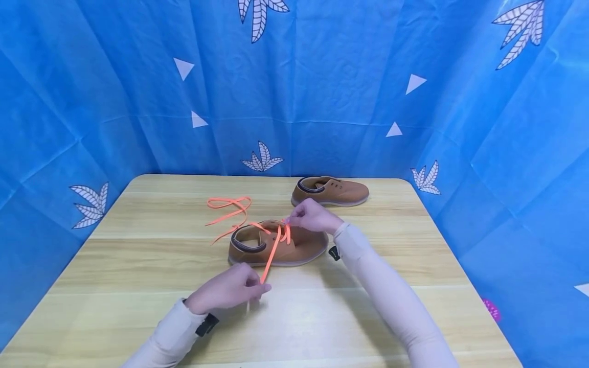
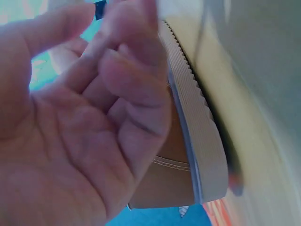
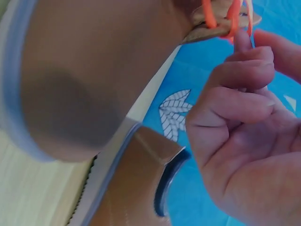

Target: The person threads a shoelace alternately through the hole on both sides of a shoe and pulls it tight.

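Right fingers point(image 1: 300, 215) partly hide the orange lace point(image 1: 270, 258).

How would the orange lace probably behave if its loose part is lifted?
The orange lace probably droops, since its loose part lies curved on the table. It likely straightens when pulled, as between left hand and nearer shoe.

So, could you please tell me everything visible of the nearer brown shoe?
The nearer brown shoe looks like leather, with a dark collar, pale stitching and a light, ridged sole edged in blue-grey. It sits upright on the wooden-looking table, toe rightward in the head view. An orange lace is threaded through its lacing flaps: one length stretches across the near side to the left hand, another trails behind. The right hand pinches lace there; whether it touches the shoe is unclear.
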Available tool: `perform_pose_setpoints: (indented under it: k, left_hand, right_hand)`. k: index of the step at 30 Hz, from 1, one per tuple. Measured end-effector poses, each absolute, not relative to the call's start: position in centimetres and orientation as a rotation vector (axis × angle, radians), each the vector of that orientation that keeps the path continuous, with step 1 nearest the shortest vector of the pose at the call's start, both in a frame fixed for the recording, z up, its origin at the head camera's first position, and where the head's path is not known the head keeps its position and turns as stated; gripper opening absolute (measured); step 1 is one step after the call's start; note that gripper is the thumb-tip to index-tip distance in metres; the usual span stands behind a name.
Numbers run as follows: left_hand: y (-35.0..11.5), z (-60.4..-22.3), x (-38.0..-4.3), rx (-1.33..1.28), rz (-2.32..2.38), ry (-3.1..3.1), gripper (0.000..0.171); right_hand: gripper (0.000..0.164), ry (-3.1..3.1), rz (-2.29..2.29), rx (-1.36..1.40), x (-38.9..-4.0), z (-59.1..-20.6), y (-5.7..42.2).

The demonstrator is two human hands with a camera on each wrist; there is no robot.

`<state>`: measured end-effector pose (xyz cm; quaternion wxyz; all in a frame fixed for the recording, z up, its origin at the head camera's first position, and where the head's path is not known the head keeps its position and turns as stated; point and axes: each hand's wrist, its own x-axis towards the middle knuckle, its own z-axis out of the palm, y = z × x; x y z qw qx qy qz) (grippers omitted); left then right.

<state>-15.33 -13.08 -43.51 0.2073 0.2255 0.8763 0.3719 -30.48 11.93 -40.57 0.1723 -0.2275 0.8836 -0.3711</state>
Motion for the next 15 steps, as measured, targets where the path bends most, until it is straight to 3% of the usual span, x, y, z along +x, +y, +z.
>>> perform_pose_setpoints:
  k: [6, 15]
  left_hand:
    - [-13.0, -43.4, -15.6, 0.489, 1.105, 2.612, 0.051]
    - [-11.5, -42.7, -16.1, 0.452, 0.7, 2.931, 0.046]
  right_hand:
    - [0.019, 2.557, -1.104, -0.683, -30.6, -41.4, 12.9]
    - [0.019, 2.566, -1.083, -0.669, -30.4, -43.3, 13.9]
